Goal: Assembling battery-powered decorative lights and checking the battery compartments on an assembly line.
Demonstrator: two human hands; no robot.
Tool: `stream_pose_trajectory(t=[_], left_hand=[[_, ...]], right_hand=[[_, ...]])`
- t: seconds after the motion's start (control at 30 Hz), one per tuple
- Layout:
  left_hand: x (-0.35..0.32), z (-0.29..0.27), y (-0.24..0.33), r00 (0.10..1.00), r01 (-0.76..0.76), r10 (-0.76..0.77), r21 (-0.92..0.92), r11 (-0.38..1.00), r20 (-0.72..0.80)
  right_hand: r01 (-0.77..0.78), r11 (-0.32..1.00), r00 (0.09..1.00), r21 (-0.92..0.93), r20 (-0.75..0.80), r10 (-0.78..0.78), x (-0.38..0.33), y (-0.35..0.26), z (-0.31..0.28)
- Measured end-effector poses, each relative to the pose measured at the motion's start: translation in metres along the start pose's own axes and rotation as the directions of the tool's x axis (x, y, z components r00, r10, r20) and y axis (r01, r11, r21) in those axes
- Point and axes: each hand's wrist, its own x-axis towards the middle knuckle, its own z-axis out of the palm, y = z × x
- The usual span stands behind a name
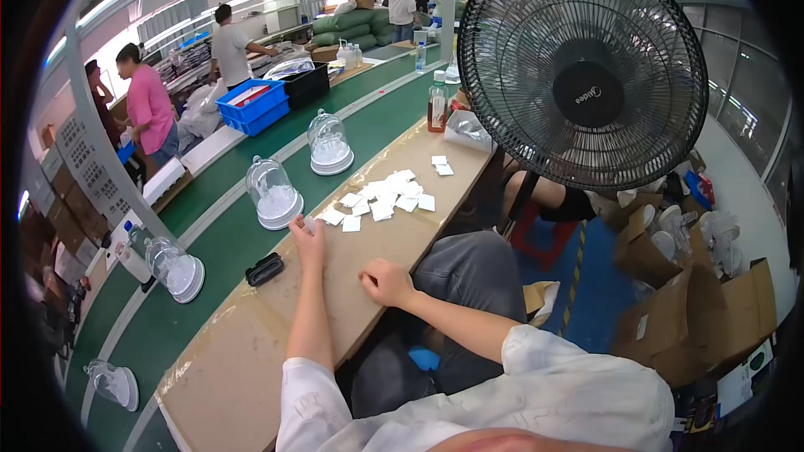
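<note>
A: On the cardboard-covered bench (251, 343), at its far edge by the green conveyor belt (218, 243), the left hand (308, 238) is raised, fingers pinched on a small clear piece (311, 222). Exactly what the piece is cannot be told.

B: And the right hand (387, 282)?

A: Rested on the near edge of the bench, curled into a loose fist. Whether anything is held inside cannot be told.

B: Where is the pile of white slips (385, 197) relative to both?

A: Ahead and slightly to the right, further along the bench. The spread is drawn out along the bench's length, slanting away up-right. The left hand is nearer; the closest slip (351, 223) is just beside its fingertips. The right hand is set further back, well apart from the pile.

B: Anything close on the belt?

A: A clear dome on a white base (275, 192) is just left of the left hand, a black flat item (265, 269) is below-left of it. A black fan (584, 67) is seen above, right.
</note>
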Motion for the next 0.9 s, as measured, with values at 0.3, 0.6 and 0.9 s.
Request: stream_pose_trajectory(t=[0.3, 0.6, 0.9], left_hand=[[0.001, 0.0, -0.002, 1.0, -0.015, 0.015, -0.032, 0.999, -0.013], [0.005, 0.001, 0.002, 1.0, 0.015, -0.015, 0.101, 0.995, -0.01], [0.0, -0.008, -0.011, 0.991, 0.129, -0.133, -0.183, 0.975, -0.005]], right_hand=[[-0.048, 0.999, 0.994, 0.008, 0.1, 0.047, 0.002, 0.002, 0.0], [-0.124, 0.992, 0.982, -0.037, 0.136, 0.128, 0.01, -0.002, 0.003], [-0.142, 0.989, 0.988, 0.03, 0.061, 0.14, 0.01, -0.007, 0.0]])
